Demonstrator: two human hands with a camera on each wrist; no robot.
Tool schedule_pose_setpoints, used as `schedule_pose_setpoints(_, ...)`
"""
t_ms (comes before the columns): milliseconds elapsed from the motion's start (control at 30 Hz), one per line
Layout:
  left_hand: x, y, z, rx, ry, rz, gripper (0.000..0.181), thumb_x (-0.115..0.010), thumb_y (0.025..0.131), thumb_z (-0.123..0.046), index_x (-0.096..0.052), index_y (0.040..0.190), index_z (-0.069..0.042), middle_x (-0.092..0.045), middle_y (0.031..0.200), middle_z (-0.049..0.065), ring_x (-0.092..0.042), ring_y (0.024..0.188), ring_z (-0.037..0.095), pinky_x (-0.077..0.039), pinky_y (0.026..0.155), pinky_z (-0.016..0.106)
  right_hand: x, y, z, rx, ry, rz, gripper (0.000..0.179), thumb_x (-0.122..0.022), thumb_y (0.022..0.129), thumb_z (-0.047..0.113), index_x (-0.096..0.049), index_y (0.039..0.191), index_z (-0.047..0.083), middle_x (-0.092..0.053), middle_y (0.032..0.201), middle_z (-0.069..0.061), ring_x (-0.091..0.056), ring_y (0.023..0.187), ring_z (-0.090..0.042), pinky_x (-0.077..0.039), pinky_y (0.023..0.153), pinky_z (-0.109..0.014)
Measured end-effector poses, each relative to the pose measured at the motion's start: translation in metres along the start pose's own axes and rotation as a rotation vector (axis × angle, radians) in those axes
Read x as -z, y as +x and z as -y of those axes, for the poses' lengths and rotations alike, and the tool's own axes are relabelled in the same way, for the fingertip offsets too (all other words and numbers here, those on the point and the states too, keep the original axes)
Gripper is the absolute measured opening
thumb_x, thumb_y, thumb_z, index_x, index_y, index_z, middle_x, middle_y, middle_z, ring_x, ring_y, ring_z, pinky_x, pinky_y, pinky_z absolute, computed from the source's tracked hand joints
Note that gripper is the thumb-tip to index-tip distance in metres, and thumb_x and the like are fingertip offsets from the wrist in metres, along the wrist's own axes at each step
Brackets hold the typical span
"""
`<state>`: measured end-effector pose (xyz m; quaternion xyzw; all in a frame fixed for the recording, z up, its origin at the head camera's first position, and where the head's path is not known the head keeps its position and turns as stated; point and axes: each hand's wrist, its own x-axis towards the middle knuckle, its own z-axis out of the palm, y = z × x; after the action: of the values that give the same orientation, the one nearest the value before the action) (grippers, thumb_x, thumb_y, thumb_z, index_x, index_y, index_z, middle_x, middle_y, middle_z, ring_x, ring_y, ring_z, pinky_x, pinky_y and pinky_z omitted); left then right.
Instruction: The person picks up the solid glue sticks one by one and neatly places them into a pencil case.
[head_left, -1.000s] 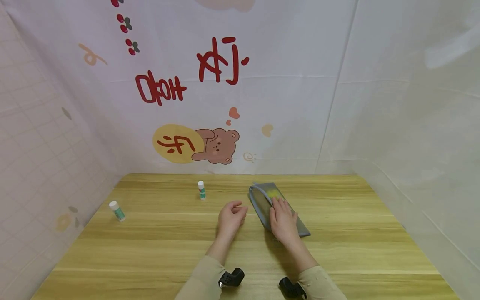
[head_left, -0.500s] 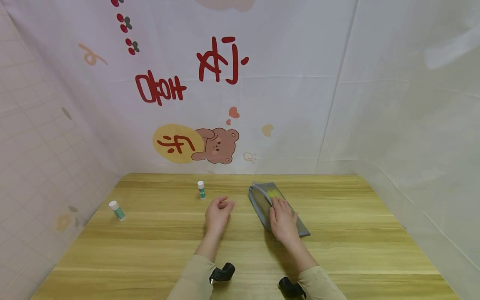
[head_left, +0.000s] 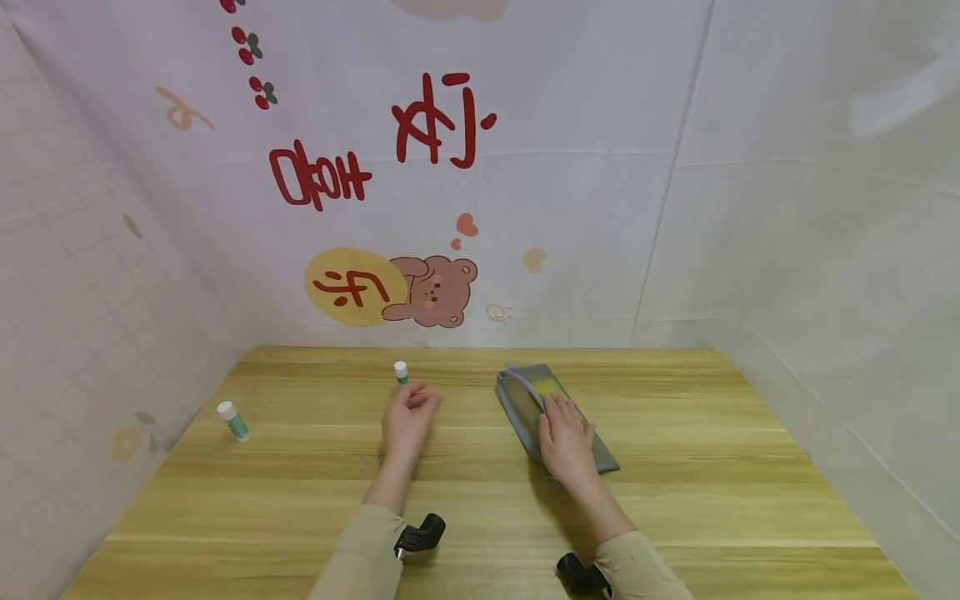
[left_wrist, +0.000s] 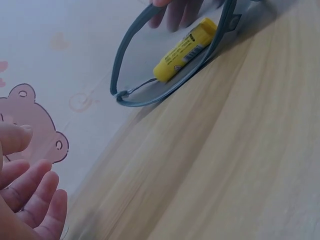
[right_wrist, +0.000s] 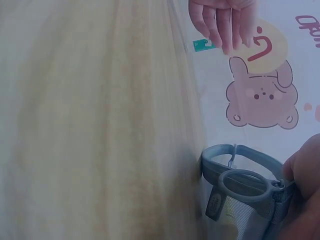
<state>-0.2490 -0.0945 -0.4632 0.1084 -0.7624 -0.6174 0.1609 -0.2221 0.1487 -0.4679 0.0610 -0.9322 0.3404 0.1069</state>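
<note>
My left hand [head_left: 407, 425] is above the table just in front of a small white-capped glue stick [head_left: 401, 370], hiding its lower part. Its fingers are loosely bent with nothing between them, as the left wrist view also shows. A grey mesh zipper pouch [head_left: 517, 417] lies right of centre, its mouth held apart toward the left. Inside it, the left wrist view shows a yellow glue stick [left_wrist: 184, 50]. My right hand [head_left: 567, 442] lies over the pouch and grips the upper edge of its mouth [right_wrist: 285, 182].
A second white-and-green glue stick [head_left: 234, 422] stands farther left on the wooden table [head_left: 300, 492]. A white printed cloth [head_left: 570, 192] with a bear and red characters hangs behind the table, and pale cloth sides close it in left and right.
My left hand has moved left and slightly away from me, from beside the pouch to the nearer glue stick. My right hand and the pouch have stayed in place.
</note>
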Motion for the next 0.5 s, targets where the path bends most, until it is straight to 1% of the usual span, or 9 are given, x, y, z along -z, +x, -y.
schedule_pose_setpoints(133,0.006,0.002,0.001,0.002,-0.009,-0.023,0.036,-0.076,0.087,-0.012,-0.066,0.118,0.003,-0.071,0.097,0.014,-0.064,0.083,0.018,-0.048,0.066,0.019,0.0,0.0,0.0,-0.004,-0.005,-0.003,0.043,-0.04,0.106,0.014,-0.044,0.144,-0.006,-0.036,0.149,-0.031,-0.024,0.141,-0.05,-0.008,0.101,-0.083)
schedule_pose_setpoints(367,0.018,0.006,0.004,0.019,0.019,-0.04,0.038,-0.076,0.088,-0.015,-0.065,0.121,0.001,-0.071,0.103,0.015,-0.065,0.094,0.027,-0.049,0.069,0.021,0.001,0.0,0.002,-0.003,-0.006,-0.005,0.043,-0.04,0.106,0.014,-0.045,0.144,-0.005,-0.036,0.149,-0.032,-0.025,0.14,-0.051,-0.009,0.101,-0.083)
schedule_pose_setpoints(500,0.025,0.009,0.005,0.011,0.027,-0.048,0.037,-0.075,0.088,-0.014,-0.065,0.121,0.001,-0.07,0.104,0.014,-0.065,0.097,0.028,-0.049,0.073,0.022,0.001,0.0,0.002,-0.009,-0.007,-0.001,0.043,-0.04,0.106,0.014,-0.044,0.144,-0.005,-0.036,0.149,-0.031,-0.025,0.14,-0.05,-0.009,0.101,-0.083)
